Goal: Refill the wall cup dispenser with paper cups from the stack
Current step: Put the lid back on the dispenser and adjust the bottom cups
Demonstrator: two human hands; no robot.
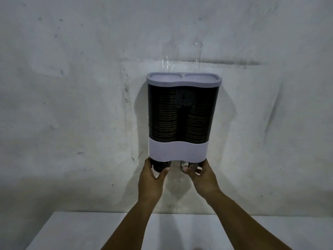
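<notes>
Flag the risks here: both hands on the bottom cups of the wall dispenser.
1. Left hand and right hand each grip a protruding cup; pulling may drag several nested cups out.
2. The dispenser hangs on the wall; a downward tug from both sides could loosen it.

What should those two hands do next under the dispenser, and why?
Probably let go and draw back. The left hand and right hand each grip a dark paper cup poking out below the wall cup dispenser, whose two columns look nearly full and whose lid is on.
</notes>
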